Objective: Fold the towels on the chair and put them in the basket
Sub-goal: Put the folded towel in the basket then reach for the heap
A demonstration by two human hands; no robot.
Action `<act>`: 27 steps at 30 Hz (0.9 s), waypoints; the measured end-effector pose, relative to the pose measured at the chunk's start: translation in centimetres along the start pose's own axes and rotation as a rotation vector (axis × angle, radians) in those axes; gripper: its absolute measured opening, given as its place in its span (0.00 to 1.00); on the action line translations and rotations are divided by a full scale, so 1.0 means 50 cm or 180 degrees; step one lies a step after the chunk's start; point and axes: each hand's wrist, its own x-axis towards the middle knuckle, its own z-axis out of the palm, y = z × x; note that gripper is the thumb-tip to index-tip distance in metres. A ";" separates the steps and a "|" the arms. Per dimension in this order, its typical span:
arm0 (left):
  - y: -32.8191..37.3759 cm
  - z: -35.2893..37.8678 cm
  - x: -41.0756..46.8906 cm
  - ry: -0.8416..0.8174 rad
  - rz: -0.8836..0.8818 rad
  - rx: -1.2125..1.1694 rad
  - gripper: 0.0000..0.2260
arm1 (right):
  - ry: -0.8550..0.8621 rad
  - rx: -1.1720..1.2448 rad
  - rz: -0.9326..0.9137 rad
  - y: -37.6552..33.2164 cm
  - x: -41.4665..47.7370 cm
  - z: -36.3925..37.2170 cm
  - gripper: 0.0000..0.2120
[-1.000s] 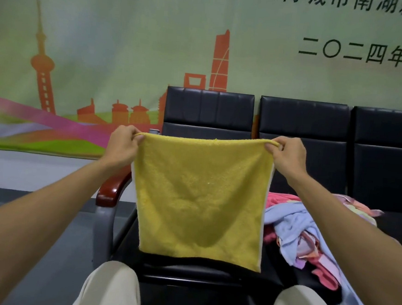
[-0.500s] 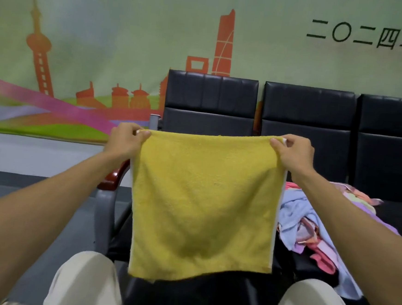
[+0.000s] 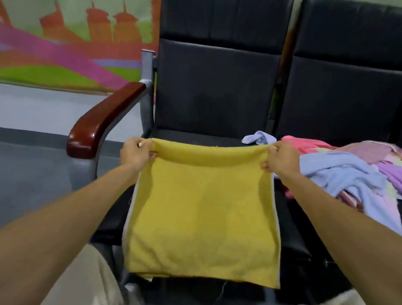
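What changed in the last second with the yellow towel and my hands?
The left hand and right hand came down, lowering the yellow towel from hanging in the air to lying spread over the black chair seat. Nothing was let go: both keep their grip on the same two corners. The pile of towels on the next seat stayed put.

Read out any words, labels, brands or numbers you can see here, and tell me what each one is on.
No readable text in this view.
The wall banner shows only drawn orange buildings and coloured bands.
The yellow towel, the pile of towels and the black chairs carry no visible label or print.
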 end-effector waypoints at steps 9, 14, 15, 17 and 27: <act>-0.137 0.095 0.147 0.0111 -0.0097 0.0639 0.07 | -0.0369 0.0254 0.0599 0.112 0.145 0.190 0.10; -0.123 0.118 0.188 -0.0348 0.0271 0.1012 0.24 | -0.0385 0.0870 0.0908 0.122 0.205 0.244 0.14; -0.119 0.116 0.186 -0.0473 0.0413 0.1053 0.27 | -0.0448 0.0948 0.0903 0.125 0.208 0.248 0.17; -0.113 0.106 0.166 -0.0714 0.0767 0.1270 0.26 | -0.0523 0.0854 0.0720 0.134 0.196 0.243 0.24; -0.094 -0.032 -0.046 -0.2312 0.1457 0.2403 0.04 | -0.1798 -0.0803 -0.1365 0.096 -0.054 0.100 0.03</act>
